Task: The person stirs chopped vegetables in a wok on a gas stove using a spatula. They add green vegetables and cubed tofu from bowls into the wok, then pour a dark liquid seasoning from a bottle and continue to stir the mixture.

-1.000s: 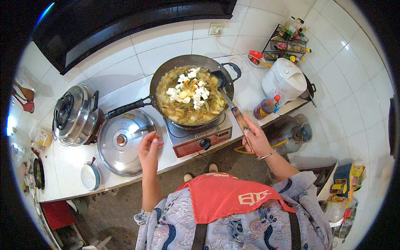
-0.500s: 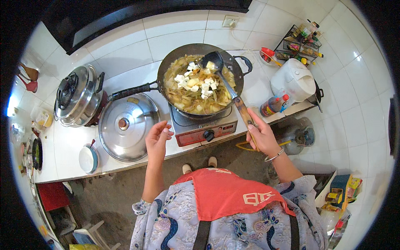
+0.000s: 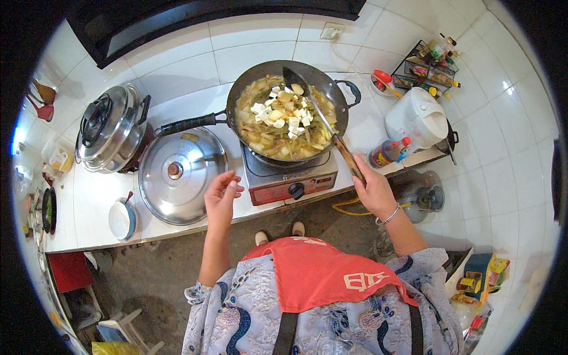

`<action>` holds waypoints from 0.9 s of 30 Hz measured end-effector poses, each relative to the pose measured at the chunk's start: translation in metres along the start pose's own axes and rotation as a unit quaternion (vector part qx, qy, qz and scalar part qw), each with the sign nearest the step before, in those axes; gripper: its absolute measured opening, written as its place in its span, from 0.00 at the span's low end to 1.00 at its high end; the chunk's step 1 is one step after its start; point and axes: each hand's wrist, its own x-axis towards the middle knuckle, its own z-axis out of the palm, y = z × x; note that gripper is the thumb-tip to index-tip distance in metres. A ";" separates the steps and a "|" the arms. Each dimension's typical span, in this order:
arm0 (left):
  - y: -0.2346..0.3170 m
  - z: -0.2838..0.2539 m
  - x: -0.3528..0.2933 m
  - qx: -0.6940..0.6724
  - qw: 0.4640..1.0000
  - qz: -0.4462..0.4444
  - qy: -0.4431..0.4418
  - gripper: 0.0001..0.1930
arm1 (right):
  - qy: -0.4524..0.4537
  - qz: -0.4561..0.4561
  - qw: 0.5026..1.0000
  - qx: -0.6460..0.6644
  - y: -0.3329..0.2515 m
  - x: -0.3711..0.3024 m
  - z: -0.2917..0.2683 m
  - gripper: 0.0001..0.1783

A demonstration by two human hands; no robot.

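My right hand (image 3: 374, 190) is closed round the wooden handle of a wok spatula (image 3: 326, 121). Its dark metal head leans into the far side of the stew, close to the wok's back wall. The black wok (image 3: 338, 87) sits on a gas stove (image 3: 266, 194). White tofu cubes (image 3: 283, 112) are heaped in the middle of the stew (image 3: 260, 139), over pale chunks and noodle-like strands in brown broth. My left hand (image 3: 223, 194) hovers empty between the stove and a steel lid (image 3: 183, 192), its fingers loosely curled and apart.
The wok's long black handle (image 3: 190, 124) reaches left over the lid. At the left stand a lidded steel pot (image 3: 112, 136) and a small bowl (image 3: 121, 221). To the right are a sauce bottle (image 3: 387, 152), a white rice cooker-like container (image 3: 417, 115) and a condiment rack (image 3: 423, 68).
The spatula's head has shifted up and left, toward the wok's far wall, and turned more edge-on. My right hand has moved slightly with it; the left stays nearly still.
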 end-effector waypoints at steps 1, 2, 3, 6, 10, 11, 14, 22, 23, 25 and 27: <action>-0.001 0.000 0.001 -0.002 1.000 0.001 -0.005 0.14 | -0.011 -0.001 1.000 -0.001 -0.002 0.000 -0.002 0.31; 0.000 0.001 0.003 -0.003 1.000 0.001 -0.009 0.14 | -0.011 -0.006 1.000 -0.019 0.000 -0.001 -0.001 0.31; 0.000 0.002 0.003 -0.004 1.000 0.000 -0.012 0.14 | -0.012 -0.011 0.999 -0.036 0.004 -0.003 0.001 0.31; 0.005 0.006 0.005 0.005 1.000 -0.004 -0.014 0.14 | -0.028 0.014 0.995 -0.094 0.001 -0.014 -0.007 0.32; 0.008 0.004 0.007 0.008 1.000 -0.013 -0.014 0.14 | -0.033 0.001 0.991 -0.130 0.007 -0.033 -0.032 0.31; 0.007 0.004 0.007 0.009 1.000 -0.013 -0.016 0.14 | -0.027 0.004 0.989 -0.143 0.004 -0.034 -0.041 0.30; 0.006 0.002 0.006 0.016 1.000 -0.010 -0.019 0.14 | -0.038 0.010 0.984 -0.176 -0.006 -0.036 -0.066 0.30; 0.001 0.000 0.008 0.018 0.999 -0.007 -0.041 0.14 | -0.019 -0.009 0.995 -0.098 -0.005 -0.021 -0.047 0.29; 0.003 0.000 0.007 0.019 0.999 -0.008 -0.042 0.14 | -0.021 -0.009 0.997 -0.077 -0.003 -0.013 -0.046 0.28; 0.008 0.000 0.005 0.019 0.999 -0.007 -0.035 0.14 | -0.029 0.002 0.999 -0.014 -0.006 -0.005 -0.051 0.28; 0.007 -0.005 0.005 0.021 0.999 -0.010 -0.032 0.14 | -0.024 0.007 0.999 -0.023 -0.011 -0.005 -0.060 0.29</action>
